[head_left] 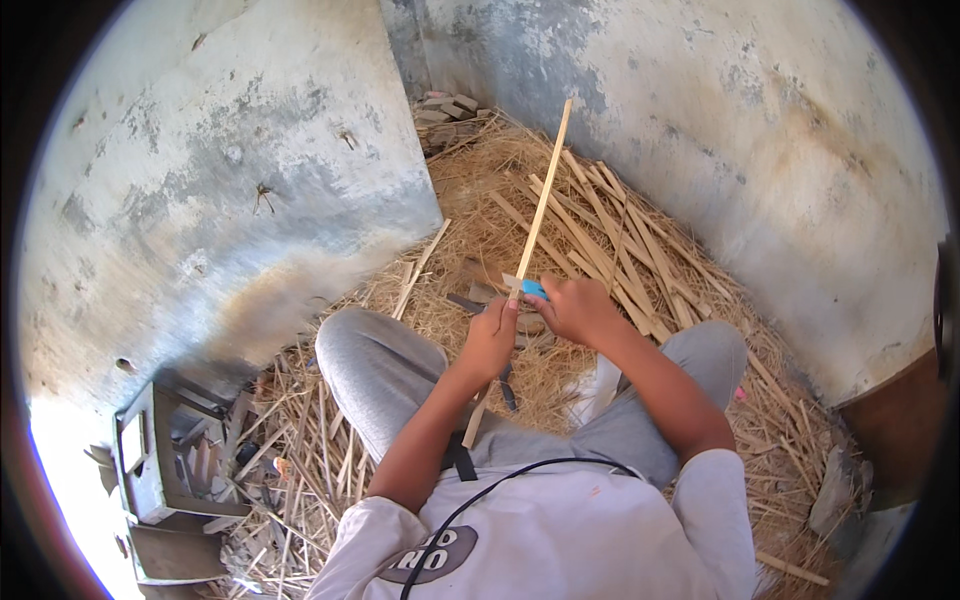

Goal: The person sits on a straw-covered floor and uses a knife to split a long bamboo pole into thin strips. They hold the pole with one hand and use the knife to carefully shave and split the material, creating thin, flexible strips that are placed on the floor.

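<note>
A long, pale wooden strip [545, 195] slants from near my lap up towards the far wall. My left hand [488, 338] is closed around its lower part, and the tail end comes out below that hand, over my lap. In my right hand [578, 310] is a blue-handled knife [534, 288], gripped with the fingers wrapped round it. Its blade lies against the strip just beyond my left fingers. The two hands are close together, between my bent knees.
Several loose wooden strips [640, 250] lie piled at the right, on shavings [470, 175] spread over the floor. A wooden frame or stool [150, 460] stands at lower left. Brick-like pieces [450, 107] sit in the far corner. Worn walls [760, 130] enclose both sides. A black cable [500, 480] crosses my shirt.
</note>
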`<state>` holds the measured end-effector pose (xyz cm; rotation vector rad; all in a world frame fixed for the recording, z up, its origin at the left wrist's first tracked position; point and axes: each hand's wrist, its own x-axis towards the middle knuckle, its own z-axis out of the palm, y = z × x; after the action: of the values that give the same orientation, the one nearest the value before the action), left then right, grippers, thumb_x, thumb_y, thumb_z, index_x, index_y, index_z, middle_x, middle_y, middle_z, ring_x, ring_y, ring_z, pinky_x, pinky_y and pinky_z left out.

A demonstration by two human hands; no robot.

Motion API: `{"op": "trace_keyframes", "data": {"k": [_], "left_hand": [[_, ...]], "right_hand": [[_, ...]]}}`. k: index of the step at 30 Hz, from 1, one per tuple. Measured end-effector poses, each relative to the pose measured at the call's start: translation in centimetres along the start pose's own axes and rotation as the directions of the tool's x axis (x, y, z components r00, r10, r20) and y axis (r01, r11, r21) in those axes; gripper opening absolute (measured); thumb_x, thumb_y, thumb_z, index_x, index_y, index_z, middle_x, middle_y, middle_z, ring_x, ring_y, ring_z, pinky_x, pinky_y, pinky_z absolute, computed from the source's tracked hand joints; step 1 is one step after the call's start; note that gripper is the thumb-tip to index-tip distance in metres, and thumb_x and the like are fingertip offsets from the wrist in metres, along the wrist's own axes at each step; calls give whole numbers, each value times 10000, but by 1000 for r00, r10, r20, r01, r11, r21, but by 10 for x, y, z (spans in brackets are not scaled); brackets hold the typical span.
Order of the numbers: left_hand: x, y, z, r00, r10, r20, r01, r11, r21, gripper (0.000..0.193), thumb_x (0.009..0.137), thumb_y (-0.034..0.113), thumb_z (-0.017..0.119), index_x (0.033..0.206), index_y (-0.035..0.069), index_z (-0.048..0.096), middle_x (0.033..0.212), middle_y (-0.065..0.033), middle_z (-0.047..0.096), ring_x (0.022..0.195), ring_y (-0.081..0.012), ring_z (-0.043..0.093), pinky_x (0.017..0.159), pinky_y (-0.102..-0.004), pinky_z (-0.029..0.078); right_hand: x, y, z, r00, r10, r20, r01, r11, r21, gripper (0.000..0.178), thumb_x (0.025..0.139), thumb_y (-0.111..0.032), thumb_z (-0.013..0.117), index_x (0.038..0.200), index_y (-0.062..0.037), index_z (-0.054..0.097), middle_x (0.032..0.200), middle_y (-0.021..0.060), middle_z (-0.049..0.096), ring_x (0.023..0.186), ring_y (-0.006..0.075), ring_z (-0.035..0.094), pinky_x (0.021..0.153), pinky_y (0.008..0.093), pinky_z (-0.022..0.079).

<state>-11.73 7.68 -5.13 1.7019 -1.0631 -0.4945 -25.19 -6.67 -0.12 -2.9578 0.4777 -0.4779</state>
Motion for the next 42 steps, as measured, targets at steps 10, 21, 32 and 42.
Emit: {"op": "trace_keyframes", "data": {"k": [10, 21, 32, 42], "left_hand": [[-39, 22, -7, 985, -31, 168, 11, 993, 119, 377, 1069, 310, 426, 1054, -23, 605, 803, -222, 647, 755, -384, 640, 726, -425, 503], [-154, 89, -95, 914, -181, 364, 103, 969, 224, 416, 1066, 298, 442, 1393, 46, 493, 642, -141, 562, 646, -266, 617, 640, -388, 468], [-232, 50, -151, 945, -316, 87, 327, 893, -309, 453, 1053, 190, 497, 1449, -4, 395, 556, 76, 407, 421, -23, 360, 408, -208, 275], [-207, -3, -106, 981, -190, -45, 161, 918, -363, 557, 989, 90, 607, 1486, 17, 366, 649, 81, 484, 523, -6, 399, 485, -184, 306]], "right_hand": [[-10, 71, 22, 984, 111, -138, -122, 990, -75, 456, 1035, -480, 436, 922, -69, 597, 620, 107, 640, 550, 303, 641, 508, 440, 485], [-18, 165, -3, 634, 767, -97, -716, 630, 300, 557, 1069, -463, 346, 804, -35, 586, 740, 181, 628, 680, 344, 631, 647, 512, 486], [-6, 98, -69, 736, 676, -24, -642, 709, 291, 515, 1024, -525, 478, 750, -91, 527, 574, 31, 442, 525, 174, 449, 565, 396, 403], [-103, 256, -45, 518, 653, 552, -843, 498, 202, 367, 935, -405, 646, 833, -58, 706, 847, 103, 720, 851, 232, 703, 798, 420, 521]]}}
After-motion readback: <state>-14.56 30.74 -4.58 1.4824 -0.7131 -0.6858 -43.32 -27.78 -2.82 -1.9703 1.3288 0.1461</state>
